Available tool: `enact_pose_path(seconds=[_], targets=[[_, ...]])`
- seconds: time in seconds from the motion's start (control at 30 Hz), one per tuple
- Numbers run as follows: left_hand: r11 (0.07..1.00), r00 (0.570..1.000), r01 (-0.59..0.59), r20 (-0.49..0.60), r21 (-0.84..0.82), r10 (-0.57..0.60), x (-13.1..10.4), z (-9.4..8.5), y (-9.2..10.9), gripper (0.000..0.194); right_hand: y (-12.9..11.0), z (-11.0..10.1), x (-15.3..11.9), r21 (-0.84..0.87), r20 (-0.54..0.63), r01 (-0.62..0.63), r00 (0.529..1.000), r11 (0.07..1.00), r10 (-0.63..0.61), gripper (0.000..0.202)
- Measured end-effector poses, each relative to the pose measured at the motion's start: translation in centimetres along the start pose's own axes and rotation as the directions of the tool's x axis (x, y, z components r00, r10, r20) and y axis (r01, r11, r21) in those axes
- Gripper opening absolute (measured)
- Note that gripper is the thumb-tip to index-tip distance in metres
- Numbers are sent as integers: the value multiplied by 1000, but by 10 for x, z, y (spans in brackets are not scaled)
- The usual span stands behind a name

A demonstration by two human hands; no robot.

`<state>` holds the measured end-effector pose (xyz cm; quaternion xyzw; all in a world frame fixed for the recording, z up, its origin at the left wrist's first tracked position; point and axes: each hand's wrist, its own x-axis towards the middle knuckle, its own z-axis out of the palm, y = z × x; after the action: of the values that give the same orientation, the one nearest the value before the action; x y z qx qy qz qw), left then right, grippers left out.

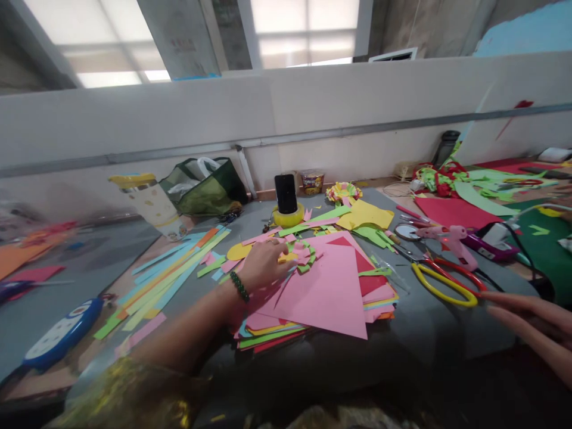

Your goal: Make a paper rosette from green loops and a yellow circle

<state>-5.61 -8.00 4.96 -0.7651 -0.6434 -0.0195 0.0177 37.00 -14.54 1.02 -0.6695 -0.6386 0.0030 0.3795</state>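
Note:
My left hand (267, 262), with a green bead bracelet on its wrist, is closed on the near-left edge of a small pink, green and yellow paper flower (304, 255). The flower rests on a pink paper sheet (326, 292) atop a stack of coloured paper. At the right edge my right hand (534, 325) is partly in view, fingers stretched out and apart. Its fingertips are close to the scissors (444, 285) with red and yellow handles; I cannot tell whether they touch. Behind the scissors lies a pink glue gun (451, 241).
Paper strips (174, 271) lie on the left, beside a blue power strip (65, 333). A phone (286, 193) stands in a yellow tape roll (288, 217). Behind are a tumbler (152, 205), a green bag (208, 190) and another paper flower (344, 192).

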Motion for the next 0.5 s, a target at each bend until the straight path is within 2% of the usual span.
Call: enact_pose_path(seconds=[0.07, 0.13, 0.27, 0.33, 0.43, 0.5], targets=[[998, 998, -60, 15, -29, 61, -6, 5, 2, 24, -18, 2, 15, 77, 45, -66, 997, 995, 63, 57], [992, 994, -109, 6, -68, 110, -9, 10, 1, 21, -31, 4, 30, 78, 71, -93, 994, 993, 88, 57], [971, 989, -149, -23, -186, 147, -8, 17, -10, 19, -40, 13, 54, 69, 53, -41, 998, 997, 38, 56], [940, 986, -169, -45, -297, 163, -7, 16, -18, 25, -43, 17, 60, 68, 73, -42, 997, 997, 37, 52], [873, 987, -153, -110, -463, 114, -3, 9, -30, 35, -58, 23, 63, 78, 126, -31, 992, 996, 21, 52], [857, 991, -114, -118, -503, 62, 2, 2, -35, 31, -76, 26, 64, 110, 171, 81, 980, 991, -99, 51]])
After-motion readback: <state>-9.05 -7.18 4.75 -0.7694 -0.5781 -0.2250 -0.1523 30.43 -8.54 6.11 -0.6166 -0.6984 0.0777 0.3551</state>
